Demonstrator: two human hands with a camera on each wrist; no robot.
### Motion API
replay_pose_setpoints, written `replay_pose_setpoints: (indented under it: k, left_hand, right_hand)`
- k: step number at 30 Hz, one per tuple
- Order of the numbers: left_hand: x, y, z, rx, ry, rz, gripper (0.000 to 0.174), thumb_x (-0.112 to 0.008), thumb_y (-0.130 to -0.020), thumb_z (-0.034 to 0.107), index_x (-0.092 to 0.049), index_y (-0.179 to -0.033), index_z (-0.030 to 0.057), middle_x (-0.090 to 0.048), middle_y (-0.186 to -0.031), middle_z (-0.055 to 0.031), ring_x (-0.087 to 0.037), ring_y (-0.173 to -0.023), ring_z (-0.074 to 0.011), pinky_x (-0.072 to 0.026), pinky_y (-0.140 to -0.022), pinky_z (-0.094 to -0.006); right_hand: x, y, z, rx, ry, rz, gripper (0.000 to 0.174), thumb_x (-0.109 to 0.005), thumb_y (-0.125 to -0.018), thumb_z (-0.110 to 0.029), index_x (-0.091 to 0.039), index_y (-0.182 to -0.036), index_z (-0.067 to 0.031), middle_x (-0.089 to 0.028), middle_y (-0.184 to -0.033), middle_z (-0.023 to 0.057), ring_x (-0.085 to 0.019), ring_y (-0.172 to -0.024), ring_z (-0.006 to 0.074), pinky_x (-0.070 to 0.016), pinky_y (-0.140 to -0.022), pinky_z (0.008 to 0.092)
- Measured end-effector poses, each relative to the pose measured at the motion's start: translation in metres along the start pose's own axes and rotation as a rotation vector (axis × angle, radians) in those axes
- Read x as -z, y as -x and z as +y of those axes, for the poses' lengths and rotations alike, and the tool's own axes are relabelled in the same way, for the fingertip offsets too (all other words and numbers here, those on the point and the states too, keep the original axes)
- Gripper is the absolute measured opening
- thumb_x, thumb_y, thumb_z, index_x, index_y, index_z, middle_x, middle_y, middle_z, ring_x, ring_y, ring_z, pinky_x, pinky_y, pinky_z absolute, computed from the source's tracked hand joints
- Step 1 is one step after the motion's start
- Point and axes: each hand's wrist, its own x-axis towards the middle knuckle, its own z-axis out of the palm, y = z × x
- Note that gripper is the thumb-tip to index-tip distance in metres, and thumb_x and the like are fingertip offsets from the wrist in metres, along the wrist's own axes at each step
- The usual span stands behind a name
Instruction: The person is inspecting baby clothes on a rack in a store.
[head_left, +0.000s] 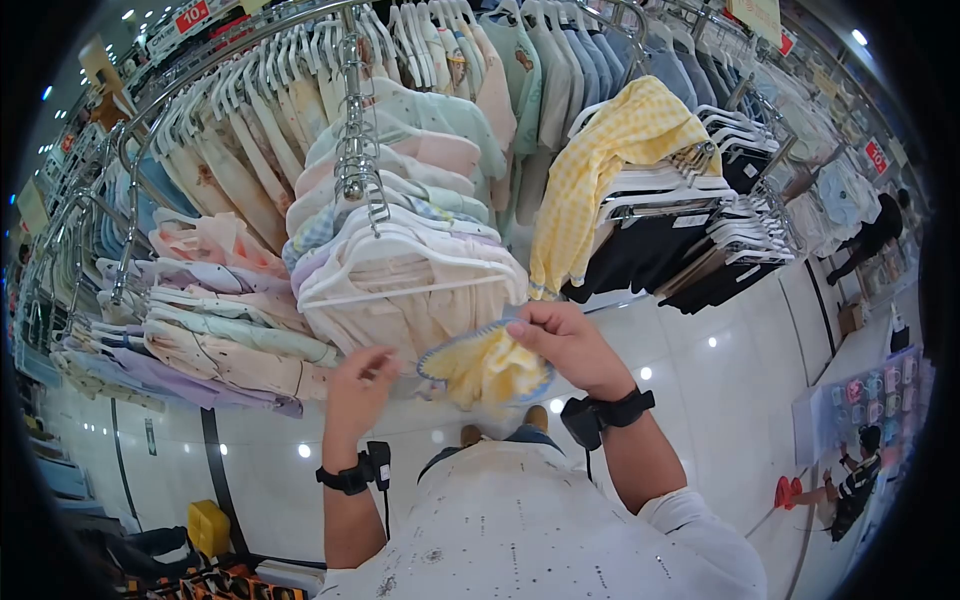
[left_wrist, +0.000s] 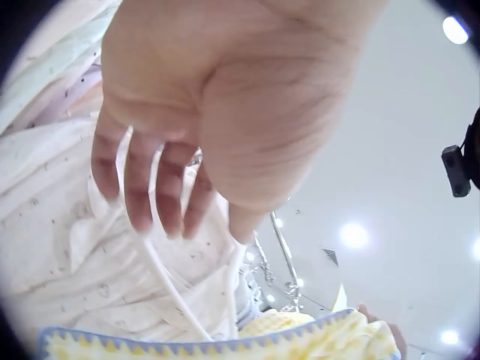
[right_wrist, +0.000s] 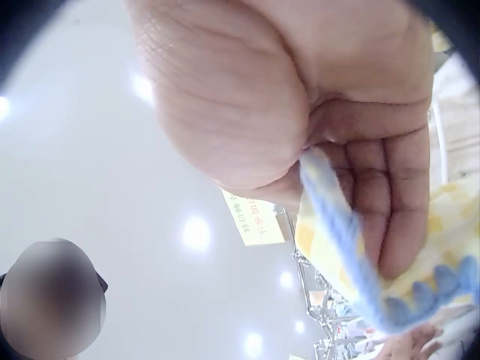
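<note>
My right hand [head_left: 572,345] pinches a small yellow-and-white checked cloth piece [head_left: 487,374] with a blue scalloped edging. In the right wrist view its edge [right_wrist: 330,199] runs out between thumb and fingers. My left hand [head_left: 358,392] hangs to the left of the cloth, holding nothing. The left wrist view shows its fingers [left_wrist: 139,184] loosely extended, with the cloth's blue trim [left_wrist: 187,349] below them. Right in front hangs a pale cream garment [head_left: 410,310] on a white hanger [head_left: 425,247]. A yellow checked garment [head_left: 610,150] lies draped over the rack to the right.
Metal racks [head_left: 350,120] of hung clothes stand close ahead. Dark garments [head_left: 640,245] hang on the right, pastel ones [head_left: 230,340] on the left. White tiled floor [head_left: 700,400] spreads to the right, where a person [head_left: 858,485] is beside a display [head_left: 860,400].
</note>
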Motion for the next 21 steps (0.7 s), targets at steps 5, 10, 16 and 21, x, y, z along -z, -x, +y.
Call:
replay_pose_setpoints:
  k: [5, 10, 16, 21]
  left_hand:
    - [-0.035, 0.009, 0.043, -0.197, 0.244, -0.382, 0.028, -0.076, -0.089, 0.016, -0.071, -0.113, 0.0026, -0.07, -0.112, -0.0095, -0.067, -0.101, -0.0179, -0.053, -0.086, -0.0282]
    - [-0.065, -0.002, 0.043, -0.105, 0.102, -0.338, 0.027, -0.074, -0.09, 0.018, -0.07, -0.111, 0.0008, -0.073, -0.087, -0.0098, -0.071, -0.085, -0.0196, -0.0538, -0.077, -0.0319]
    - [-0.049, -0.019, 0.027, -0.184, -0.007, -0.141, 0.03, -0.057, -0.092, 0.007, -0.068, -0.12, 0.0052, -0.069, -0.101, -0.0232, -0.067, -0.093, -0.0413, -0.053, -0.079, -0.0407]
    - [-0.013, -0.039, 0.047, -0.39, -0.147, 0.005, 0.035, -0.056, -0.086, 0.001, -0.068, -0.119, 0.0048, -0.07, -0.102, -0.0229, -0.067, -0.094, -0.0412, -0.053, -0.078, -0.0413]
  right_hand:
    - [-0.02, -0.013, 0.007, -0.032, -0.241, -0.059, 0.019, -0.058, -0.104, -0.024, -0.061, -0.103, -0.005, -0.064, -0.089, -0.0044, -0.058, -0.078, 0.0023, -0.0482, -0.07, 0.021]
    - [-0.027, -0.014, -0.006, 0.105, -0.608, 0.029, 0.019, -0.056, -0.104, -0.018, -0.054, -0.116, -0.0034, -0.067, -0.108, 0.0052, -0.068, -0.095, 0.0117, -0.0557, -0.091, 0.0317]
    - [0.006, -0.005, -0.007, 0.247, -0.317, 0.39, 0.018, -0.058, -0.103, -0.017, -0.054, -0.114, -0.0028, -0.07, -0.094, 0.0047, -0.069, -0.085, 0.0096, -0.0579, -0.078, 0.0279]
    - [0.015, 0.003, -0.005, 0.245, -0.212, 0.509, 0.016, -0.06, -0.102, -0.015, -0.058, -0.109, -0.0014, -0.071, -0.088, 0.0048, -0.067, -0.075, 0.0077, -0.0574, -0.072, 0.025]
